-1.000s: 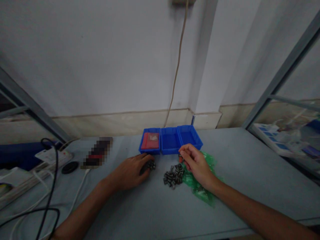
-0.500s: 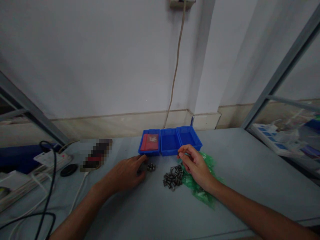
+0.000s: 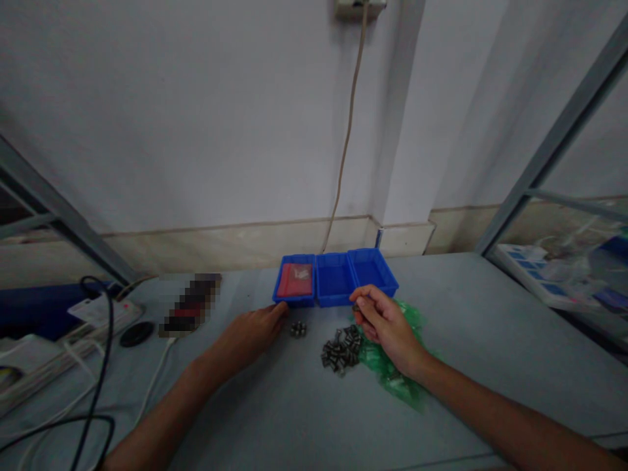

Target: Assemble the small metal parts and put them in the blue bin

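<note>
My right hand [image 3: 385,324] is closed in a pinch above the green plastic bag [image 3: 392,383], thumb against fingers. A small dark metal fitting [image 3: 356,307] shows at its fingertips. Just left of the bag lies a pile of small cylindrical metal fittings [image 3: 339,353]. My left hand [image 3: 258,330] rests low over the table with its fingers curled down and together; its thumb and whatever may be under it are hidden. A smaller cluster of metal fittings [image 3: 297,329] sits right beside its fingertips.
Three blue bins [image 3: 335,278] stand in a row behind the hands; the left one holds a red packet [image 3: 295,280]. To the left are a pixelated object [image 3: 191,304], a black round disc [image 3: 137,334], a power strip [image 3: 53,356] and cables. A white tray [image 3: 534,278] sits at far right.
My left hand's thumb has drawn in out of sight, closing the gap to its fingers. A metal fitting now shows more plainly in my right fingertips. The view has shifted slightly.
</note>
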{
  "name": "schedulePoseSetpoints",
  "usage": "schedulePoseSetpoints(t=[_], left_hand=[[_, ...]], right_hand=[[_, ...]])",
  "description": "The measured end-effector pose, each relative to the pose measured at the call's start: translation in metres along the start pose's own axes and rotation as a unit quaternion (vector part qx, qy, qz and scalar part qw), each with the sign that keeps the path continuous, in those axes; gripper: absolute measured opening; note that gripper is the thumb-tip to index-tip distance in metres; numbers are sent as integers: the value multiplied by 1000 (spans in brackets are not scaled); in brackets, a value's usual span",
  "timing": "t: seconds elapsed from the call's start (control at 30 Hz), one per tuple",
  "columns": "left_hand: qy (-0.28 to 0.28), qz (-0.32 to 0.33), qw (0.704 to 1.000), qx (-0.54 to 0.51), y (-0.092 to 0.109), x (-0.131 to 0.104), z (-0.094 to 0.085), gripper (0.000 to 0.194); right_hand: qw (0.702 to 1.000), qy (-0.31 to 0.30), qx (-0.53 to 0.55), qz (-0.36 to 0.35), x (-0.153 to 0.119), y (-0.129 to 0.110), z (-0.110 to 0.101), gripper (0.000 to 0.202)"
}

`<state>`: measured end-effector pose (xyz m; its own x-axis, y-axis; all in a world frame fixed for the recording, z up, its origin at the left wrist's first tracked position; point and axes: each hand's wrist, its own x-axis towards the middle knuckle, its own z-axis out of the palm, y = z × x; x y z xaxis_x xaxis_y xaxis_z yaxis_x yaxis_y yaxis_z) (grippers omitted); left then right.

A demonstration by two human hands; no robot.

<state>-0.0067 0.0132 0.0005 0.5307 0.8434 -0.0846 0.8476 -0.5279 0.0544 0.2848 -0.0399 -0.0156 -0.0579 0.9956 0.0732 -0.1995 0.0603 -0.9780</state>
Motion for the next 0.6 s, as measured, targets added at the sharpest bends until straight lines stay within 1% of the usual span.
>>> schedulePoseSetpoints(t=[0.1, 0.23, 0.43, 0.6], left_hand=[[20, 24, 999, -4, -1, 1, 4, 24], [36, 49, 998, -12, -4, 2, 8, 23], [55, 76, 995, -44, -4, -2, 7, 19], [52, 81, 995, -27, 0, -6, 2, 29]], right_hand=[[1000, 2, 0, -2, 1, 0, 0, 34], [1000, 10, 2, -22, 2, 0, -1, 34], [999, 20, -20, -35, 1, 1, 0, 34], [999, 14, -27, -38, 2, 3, 1, 34]])
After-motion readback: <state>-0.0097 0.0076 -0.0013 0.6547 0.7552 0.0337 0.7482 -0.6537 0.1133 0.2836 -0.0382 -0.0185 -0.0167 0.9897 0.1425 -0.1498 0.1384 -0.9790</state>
